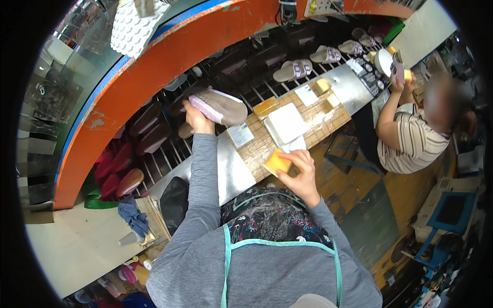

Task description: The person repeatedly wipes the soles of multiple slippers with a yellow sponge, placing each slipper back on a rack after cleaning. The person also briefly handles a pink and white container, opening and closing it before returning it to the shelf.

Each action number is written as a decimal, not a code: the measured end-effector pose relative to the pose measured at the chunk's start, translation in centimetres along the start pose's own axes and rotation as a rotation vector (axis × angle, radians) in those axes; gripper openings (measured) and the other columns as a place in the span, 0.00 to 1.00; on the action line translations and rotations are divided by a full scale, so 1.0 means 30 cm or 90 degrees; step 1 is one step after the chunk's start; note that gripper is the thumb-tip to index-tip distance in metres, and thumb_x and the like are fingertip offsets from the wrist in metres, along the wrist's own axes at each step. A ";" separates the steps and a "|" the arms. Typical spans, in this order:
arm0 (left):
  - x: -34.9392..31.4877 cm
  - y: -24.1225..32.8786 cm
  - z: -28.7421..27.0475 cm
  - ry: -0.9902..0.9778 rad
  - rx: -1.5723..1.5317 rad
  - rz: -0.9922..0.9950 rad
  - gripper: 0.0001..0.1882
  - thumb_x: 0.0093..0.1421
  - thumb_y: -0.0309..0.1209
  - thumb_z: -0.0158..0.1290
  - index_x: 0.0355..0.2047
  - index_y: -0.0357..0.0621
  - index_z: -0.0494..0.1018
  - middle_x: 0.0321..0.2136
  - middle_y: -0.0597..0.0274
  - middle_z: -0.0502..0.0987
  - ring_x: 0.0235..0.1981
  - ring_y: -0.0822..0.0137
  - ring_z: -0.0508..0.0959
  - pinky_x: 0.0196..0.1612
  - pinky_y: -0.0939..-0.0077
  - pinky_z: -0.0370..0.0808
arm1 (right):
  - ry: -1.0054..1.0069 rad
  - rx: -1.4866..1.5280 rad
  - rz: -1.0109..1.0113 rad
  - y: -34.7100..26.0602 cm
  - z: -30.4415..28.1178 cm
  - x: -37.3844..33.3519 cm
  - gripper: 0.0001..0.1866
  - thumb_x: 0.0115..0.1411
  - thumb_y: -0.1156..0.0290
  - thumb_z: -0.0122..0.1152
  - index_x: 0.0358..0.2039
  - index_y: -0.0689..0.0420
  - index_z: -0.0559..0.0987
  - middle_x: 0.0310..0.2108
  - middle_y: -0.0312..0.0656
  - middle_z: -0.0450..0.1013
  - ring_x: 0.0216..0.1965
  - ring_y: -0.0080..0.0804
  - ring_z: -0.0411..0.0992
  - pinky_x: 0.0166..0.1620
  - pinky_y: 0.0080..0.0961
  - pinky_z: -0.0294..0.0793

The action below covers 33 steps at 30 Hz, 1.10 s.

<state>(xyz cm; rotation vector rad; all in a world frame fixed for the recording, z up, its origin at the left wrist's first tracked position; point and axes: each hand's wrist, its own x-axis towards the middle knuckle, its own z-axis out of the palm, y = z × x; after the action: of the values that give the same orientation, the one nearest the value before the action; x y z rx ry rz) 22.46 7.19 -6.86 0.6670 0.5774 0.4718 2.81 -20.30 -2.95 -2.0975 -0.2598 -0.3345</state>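
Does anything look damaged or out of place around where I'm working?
Yes: the curved orange band has chipped paint, worn away in patches, and a blue cloth at the left lies bunched up rather than folded. Nothing obviously odd about the shoe sole in your left hand or the yellow sponge in your right hand.

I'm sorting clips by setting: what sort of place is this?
Probably a footwear workshop: pale two-strapped sandals stand in a row, and the left hand holds a brown-and-pink, shoe-shaped piece.
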 end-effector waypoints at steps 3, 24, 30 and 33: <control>0.125 -0.087 -0.022 -0.021 0.092 -0.019 0.19 0.69 0.40 0.44 0.49 0.36 0.68 0.48 0.52 0.74 0.47 0.57 0.77 0.52 0.60 0.75 | 0.088 0.012 0.052 0.067 -0.074 -0.040 0.20 0.42 0.74 0.70 0.39 0.57 0.82 0.37 0.43 0.75 0.43 0.41 0.71 0.49 0.35 0.70; 0.180 -0.751 0.227 -0.344 0.691 0.075 0.11 0.53 0.31 0.62 0.30 0.33 0.82 0.23 0.56 0.82 0.25 0.67 0.82 0.27 0.74 0.76 | 0.244 -0.020 0.379 0.259 -0.232 -0.181 0.20 0.47 0.75 0.71 0.43 0.60 0.81 0.39 0.41 0.77 0.43 0.32 0.72 0.49 0.28 0.69; 0.259 -1.090 0.509 -0.512 0.980 0.021 0.47 0.39 0.53 0.70 0.58 0.44 0.69 0.56 0.48 0.72 0.58 0.55 0.72 0.58 0.67 0.69 | 0.266 -0.133 0.335 0.255 -0.202 -0.228 0.21 0.43 0.70 0.73 0.41 0.56 0.83 0.35 0.42 0.77 0.40 0.36 0.73 0.47 0.31 0.71; 0.278 -1.201 0.555 -0.444 1.107 -0.022 0.49 0.42 0.54 0.70 0.62 0.47 0.66 0.60 0.52 0.69 0.61 0.56 0.68 0.61 0.67 0.67 | 0.291 -0.169 0.357 0.248 -0.198 -0.239 0.20 0.43 0.68 0.72 0.40 0.54 0.83 0.34 0.42 0.77 0.40 0.38 0.73 0.47 0.32 0.71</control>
<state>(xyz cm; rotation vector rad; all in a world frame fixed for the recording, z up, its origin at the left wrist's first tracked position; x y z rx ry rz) 47.08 -20.26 -23.74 2.3366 0.1912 -0.4675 -2.37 -29.57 -8.32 -2.1738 0.6626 -0.5099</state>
